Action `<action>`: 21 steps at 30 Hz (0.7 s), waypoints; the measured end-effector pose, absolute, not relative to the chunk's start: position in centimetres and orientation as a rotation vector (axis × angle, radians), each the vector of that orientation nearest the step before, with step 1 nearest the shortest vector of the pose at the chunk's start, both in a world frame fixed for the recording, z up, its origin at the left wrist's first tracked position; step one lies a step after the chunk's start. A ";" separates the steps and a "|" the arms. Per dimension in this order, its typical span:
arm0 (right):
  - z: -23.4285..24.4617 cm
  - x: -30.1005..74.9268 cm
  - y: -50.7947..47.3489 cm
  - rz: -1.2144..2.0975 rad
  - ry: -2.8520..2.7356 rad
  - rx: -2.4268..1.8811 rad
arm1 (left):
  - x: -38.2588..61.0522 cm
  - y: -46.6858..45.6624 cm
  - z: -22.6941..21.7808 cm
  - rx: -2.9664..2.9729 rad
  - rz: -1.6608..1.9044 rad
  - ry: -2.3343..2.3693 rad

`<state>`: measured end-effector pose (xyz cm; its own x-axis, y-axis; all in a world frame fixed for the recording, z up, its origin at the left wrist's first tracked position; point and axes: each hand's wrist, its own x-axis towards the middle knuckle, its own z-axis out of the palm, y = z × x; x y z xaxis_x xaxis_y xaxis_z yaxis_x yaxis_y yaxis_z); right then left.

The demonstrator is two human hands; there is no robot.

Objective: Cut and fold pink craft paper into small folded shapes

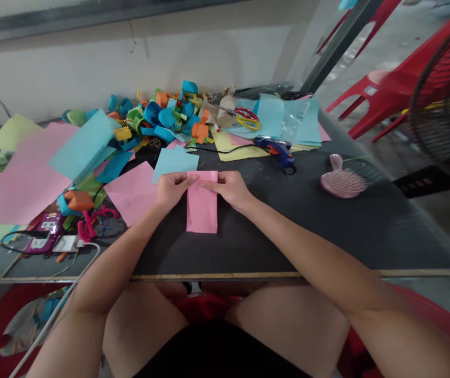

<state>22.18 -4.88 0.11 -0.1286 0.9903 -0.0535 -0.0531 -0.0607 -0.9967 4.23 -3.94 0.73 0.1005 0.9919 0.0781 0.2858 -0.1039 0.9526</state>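
Observation:
A folded strip of pink paper [202, 210] is held upright between both hands just above the dark tabletop. My left hand [172, 190] pinches its upper left edge, thumb in front and fingers curled behind. On the upper right edge, my right hand [231, 190] grips it the same way, its thumb lying across the front. The two thumbs nearly meet near the top of the strip. Behind it lies a light blue paper sheet [174, 164], and a larger pink sheet [132, 191] rests left of my left hand.
Folded paper pieces [165, 116] are heaped along the wall. Scissors [248, 118] and a blue glue gun [276, 149] lie right of the heap. A pink hairbrush [343, 182] sits at right, near a fan [445, 94]. A purple device [47, 231] with cables lies at left.

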 end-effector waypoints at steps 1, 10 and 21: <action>0.1 22.2 -4.9 1.365 -1.237 -1.148 | 4.2 -3.9 0.7 1.562 1.055 1.318; -0.1 22.3 -4.8 1.336 -1.255 -1.160 | 4.2 -3.9 0.7 1.673 1.068 1.347; -0.1 22.3 -4.8 1.332 -1.246 -1.150 | 4.3 -4.0 0.7 1.671 1.095 1.336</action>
<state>22.25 -4.76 -0.14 -0.1107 0.9934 -0.0301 -0.0361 -0.0343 -0.9988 4.31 -3.97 0.69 0.1017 0.9789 0.1771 0.3659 -0.2024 0.9084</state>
